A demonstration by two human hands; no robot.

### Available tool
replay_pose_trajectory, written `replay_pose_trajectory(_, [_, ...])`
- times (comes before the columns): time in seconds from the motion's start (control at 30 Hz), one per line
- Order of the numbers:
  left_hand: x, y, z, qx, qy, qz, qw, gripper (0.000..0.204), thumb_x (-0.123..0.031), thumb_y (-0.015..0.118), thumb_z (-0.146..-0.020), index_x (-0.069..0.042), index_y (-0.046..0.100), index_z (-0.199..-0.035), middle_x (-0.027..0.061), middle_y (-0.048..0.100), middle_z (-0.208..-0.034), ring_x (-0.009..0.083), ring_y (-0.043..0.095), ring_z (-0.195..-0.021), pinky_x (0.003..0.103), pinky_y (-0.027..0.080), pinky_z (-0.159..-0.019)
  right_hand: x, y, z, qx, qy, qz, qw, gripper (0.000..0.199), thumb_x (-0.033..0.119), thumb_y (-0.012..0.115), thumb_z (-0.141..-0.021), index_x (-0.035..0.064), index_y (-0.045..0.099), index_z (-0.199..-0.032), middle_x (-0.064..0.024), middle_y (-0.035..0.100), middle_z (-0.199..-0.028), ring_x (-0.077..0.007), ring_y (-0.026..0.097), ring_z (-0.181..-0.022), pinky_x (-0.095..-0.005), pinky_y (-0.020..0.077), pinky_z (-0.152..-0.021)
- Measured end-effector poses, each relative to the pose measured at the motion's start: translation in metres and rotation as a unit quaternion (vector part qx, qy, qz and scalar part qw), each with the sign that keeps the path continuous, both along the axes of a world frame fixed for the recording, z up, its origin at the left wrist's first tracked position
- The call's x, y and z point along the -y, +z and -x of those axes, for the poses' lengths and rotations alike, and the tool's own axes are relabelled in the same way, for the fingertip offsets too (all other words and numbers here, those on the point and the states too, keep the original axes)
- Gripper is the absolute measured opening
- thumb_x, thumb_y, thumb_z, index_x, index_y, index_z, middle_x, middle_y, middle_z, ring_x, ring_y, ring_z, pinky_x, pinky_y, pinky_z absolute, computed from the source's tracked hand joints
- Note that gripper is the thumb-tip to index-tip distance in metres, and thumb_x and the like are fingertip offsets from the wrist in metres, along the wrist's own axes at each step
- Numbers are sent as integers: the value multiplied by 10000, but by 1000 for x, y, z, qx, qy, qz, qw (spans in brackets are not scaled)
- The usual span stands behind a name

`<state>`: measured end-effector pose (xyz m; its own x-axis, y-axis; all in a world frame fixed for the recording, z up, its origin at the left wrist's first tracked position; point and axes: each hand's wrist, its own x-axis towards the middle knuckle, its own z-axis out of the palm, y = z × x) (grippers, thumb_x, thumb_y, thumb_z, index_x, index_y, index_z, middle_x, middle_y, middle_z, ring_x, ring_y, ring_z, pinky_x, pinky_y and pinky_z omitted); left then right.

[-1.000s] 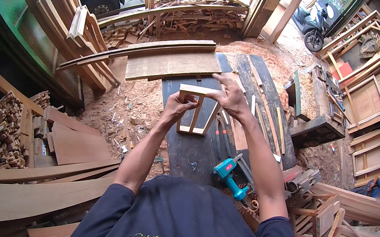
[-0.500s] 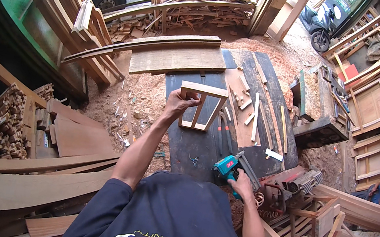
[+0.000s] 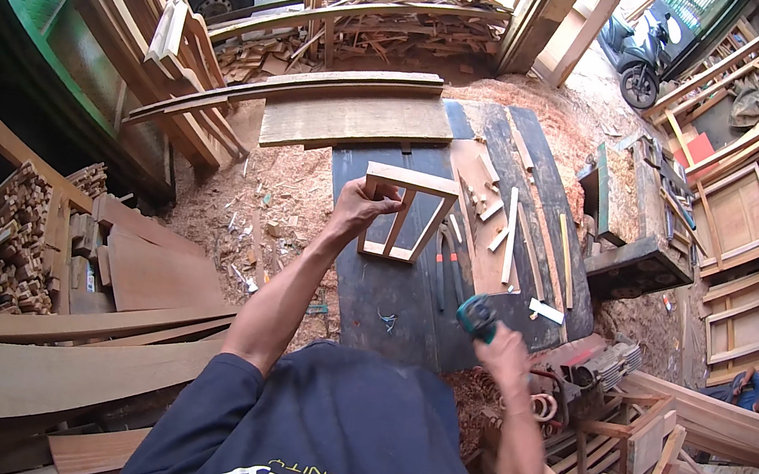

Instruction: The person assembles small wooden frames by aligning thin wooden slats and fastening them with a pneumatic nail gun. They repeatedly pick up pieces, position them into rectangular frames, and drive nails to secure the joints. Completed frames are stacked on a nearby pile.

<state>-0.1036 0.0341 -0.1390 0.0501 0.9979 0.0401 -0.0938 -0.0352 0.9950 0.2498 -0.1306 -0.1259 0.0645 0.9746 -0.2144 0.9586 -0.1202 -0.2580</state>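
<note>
My left hand (image 3: 365,205) is closed on a small rectangular wooden frame (image 3: 417,181) with an inner slat; the frame stands upright on the dark worktable (image 3: 378,300). My right hand (image 3: 505,352) grips a teal and black nail gun (image 3: 478,315), raised above the table's near right part and a little blurred. A gap separates the nail gun from the frame. Just right of the frame lie long-handled pliers (image 3: 442,260) with dark handles. Thin wood strips (image 3: 509,235) and short offcuts are scattered on a brown board (image 3: 478,216).
Across the table's far left edge rests a wide plank (image 3: 350,117). A reddish machine with a coiled hose (image 3: 543,405) stands at the near right, beside stacked timber (image 3: 722,424). Offcuts (image 3: 7,248) pile up at left. Another person's hand (image 3: 747,389) shows at far right.
My right hand has lifted the nail gun from the table's near side and turned it, so its body now points differently. The left hand and the frame have hardly moved.
</note>
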Motion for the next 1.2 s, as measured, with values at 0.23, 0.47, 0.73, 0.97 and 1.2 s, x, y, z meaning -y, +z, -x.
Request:
replay_pose_trajectory(0.23, [-2, 0, -2, 40, 3, -3, 999, 209, -47, 810, -829, -1, 700, -1001, 78, 736, -916, 141, 702, -839, 284, 593, -767, -92, 205, 36, -37, 245, 169, 954, 320, 293, 703, -774, -8, 733, -877, -171, 679, -692, -223, 648, -588, -353, 510, -593])
replay_pose_trajectory(0.47, [0, 1, -1, 35, 4, -10, 999, 232, -108, 832, -818, 2, 713, -984, 61, 735, -894, 128, 698, -849, 280, 574, -790, -166, 297, 110, -12, 221, 61, 973, 353, 330, 709, -776, -14, 735, -847, -155, 692, -712, -216, 671, -645, -357, 523, -608])
replay_pose_trajectory(0.73, [-3, 0, 0, 26, 5, -5, 1000, 239, -98, 830, -822, 12, 714, -1000, 83, 742, -920, 140, 708, -855, 279, 587, -799, -214, 290, 144, -63, 277, 80, 956, 335, 357, 727, -727, 27, 668, -737, -50, 589, -606, -164, 555, -535, -330, 438, -514])
replay_pose_trajectory(0.97, [-1, -3, -1, 49, 1, -5, 999, 228, -84, 821, -830, 10, 712, -1007, 77, 737, -921, 136, 703, -852, 280, 585, -799, -221, 272, 148, -63, 279, 95, 954, 355, 387, 720, -711, 37, 669, -732, -51, 594, -614, -169, 569, -541, -339, 442, -522])
replay_pose_trajectory(1.2, [-1, -3, -1, 28, 3, -7, 1000, 213, -79, 824, -825, 4, 714, -987, 68, 738, -910, 129, 695, -839, 278, 581, -777, -220, 273, 153, -66, 287, 101, 950, 341, 381, 723, -705, 51, 685, -781, -55, 610, -631, -174, 580, -548, -330, 459, -531])
